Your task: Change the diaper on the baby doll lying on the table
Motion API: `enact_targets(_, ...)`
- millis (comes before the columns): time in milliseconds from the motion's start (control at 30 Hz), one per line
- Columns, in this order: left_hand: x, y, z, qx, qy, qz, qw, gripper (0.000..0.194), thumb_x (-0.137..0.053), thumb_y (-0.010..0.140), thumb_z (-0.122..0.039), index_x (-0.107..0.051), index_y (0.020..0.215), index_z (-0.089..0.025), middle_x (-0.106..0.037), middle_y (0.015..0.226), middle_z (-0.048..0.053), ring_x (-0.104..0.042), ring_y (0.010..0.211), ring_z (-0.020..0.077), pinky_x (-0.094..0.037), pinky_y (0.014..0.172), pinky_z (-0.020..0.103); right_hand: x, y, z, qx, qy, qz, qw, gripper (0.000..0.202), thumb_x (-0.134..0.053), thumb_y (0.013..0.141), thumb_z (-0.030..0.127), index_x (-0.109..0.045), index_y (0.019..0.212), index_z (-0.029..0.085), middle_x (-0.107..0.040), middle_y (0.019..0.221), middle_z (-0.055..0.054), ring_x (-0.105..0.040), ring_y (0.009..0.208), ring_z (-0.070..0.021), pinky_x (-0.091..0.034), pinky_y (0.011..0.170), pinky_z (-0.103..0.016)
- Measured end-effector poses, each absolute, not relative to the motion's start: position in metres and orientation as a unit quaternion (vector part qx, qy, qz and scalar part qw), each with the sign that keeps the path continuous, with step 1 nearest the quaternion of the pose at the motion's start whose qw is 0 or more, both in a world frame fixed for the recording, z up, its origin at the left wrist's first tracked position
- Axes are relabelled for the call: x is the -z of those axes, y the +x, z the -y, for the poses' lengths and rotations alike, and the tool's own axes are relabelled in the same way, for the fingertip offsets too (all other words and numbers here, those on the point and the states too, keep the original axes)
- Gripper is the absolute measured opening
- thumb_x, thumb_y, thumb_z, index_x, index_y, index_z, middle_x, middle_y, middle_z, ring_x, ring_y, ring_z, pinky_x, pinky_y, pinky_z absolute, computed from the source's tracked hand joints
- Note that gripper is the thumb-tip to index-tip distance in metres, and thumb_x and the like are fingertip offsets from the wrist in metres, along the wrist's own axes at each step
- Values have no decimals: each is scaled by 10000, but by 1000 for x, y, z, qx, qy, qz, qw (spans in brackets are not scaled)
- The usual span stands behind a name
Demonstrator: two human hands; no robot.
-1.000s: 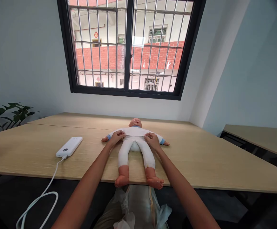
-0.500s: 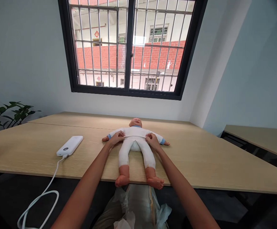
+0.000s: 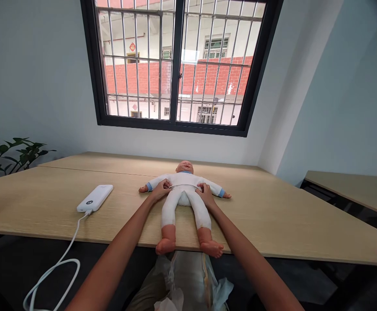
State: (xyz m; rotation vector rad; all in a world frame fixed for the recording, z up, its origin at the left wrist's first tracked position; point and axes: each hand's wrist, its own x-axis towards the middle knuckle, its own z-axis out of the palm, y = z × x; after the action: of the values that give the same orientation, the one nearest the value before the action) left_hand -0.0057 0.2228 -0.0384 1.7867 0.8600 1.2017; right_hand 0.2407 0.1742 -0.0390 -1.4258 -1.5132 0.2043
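Note:
A baby doll (image 3: pixel 185 166) lies on its back with its head toward the window and its feet at the table's front edge. It wears a white long-sleeved top (image 3: pixel 186 179) with blue collar and cuffs, and white pants (image 3: pixel 169 211). My left hand (image 3: pixel 161 190) is at the left side of the doll's waist, its fingers bent and pinched on the clothing by the top's hem. On the opposite side, my right hand (image 3: pixel 205 194) likewise pinches the clothing at the waist. Whether each pinch takes the hem, the waistband or both is hard to see.
A white power bank (image 3: pixel 95 198) lies left on the wooden table (image 3: pixel 273 216), its white cable (image 3: pixel 68 250) hanging off the front edge. Crumpled clear plastic (image 3: pixel 222 291) is below the edge at my lap. A plant (image 3: pixel 16 151) stands far left; a barred window is ahead.
Both hands have shifted slightly at the doll's waist, the left a little inward and the right a little lower. The doll stays in nearly the same place.

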Motion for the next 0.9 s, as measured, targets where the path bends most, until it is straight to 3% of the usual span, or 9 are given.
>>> enact_targets(300,40,-3,-222,-481,716,-365,352,195,-540,587,-124,-470,750,-205,-465,738,-6,-464,742,161,-407,704,284,38,244,-176,-76,-589,640,488,210,-413,722,131,-530,870,223,-563,969,-79,-504,979,-235,-381,912,-318)
enact_targets(533,40,3,-216,-498,724,-375,296,257,-554,570,-125,-424,773,-212,-484,802,31,-456,810,199,-405,749,321,42,246,-178,-69,-593,644,479,321,-417,636,74,-530,897,222,-542,981,-69,-504,945,-226,-398,876,-308)
enact_targets(900,49,24,-206,-523,704,-432,212,289,-481,631,-35,-425,848,-217,-474,981,112,-442,971,269,-377,897,385,50,238,-179,-46,-597,638,483,326,-412,672,77,-535,944,209,-552,1011,-91,-501,976,-242,-394,877,-318)
